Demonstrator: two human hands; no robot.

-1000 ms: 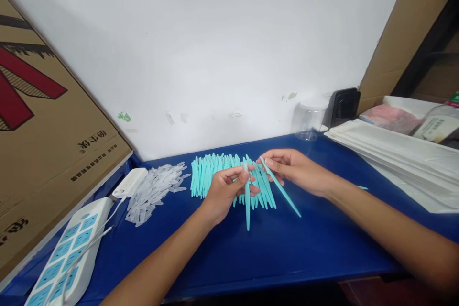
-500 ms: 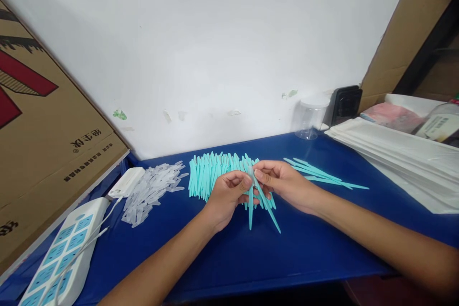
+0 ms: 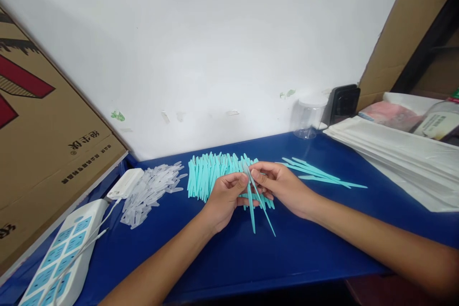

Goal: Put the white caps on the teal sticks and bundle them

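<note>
Carton (image 3: 43, 148), power strip (image 3: 59, 251) on the blue table (image 3: 304, 253), heap of clear pieces (image 3: 152, 189), then a pile of teal sticks (image 3: 202, 179); left hand (image 3: 224, 198) pinches one stick (image 3: 252, 215), right hand (image 3: 285, 186) pinches another (image 3: 268, 222), their upper ends close together in front of the pile; beyond, loose sticks (image 3: 319, 172), jar (image 3: 309, 122), white sheets (image 3: 392, 158)

A plain white painted wall (image 3: 215, 48) stood behind the glossy deep-blue tabletop (image 3: 287, 258), marked low down with pale torn scraps (image 3: 165, 116) and a flaking green patch (image 3: 117, 115). Brown printed cardboard (image 3: 71, 105) slanted along the left; plain brown cardboard (image 3: 401, 19) rose at the right. Soft, even light washed the wall.
</note>
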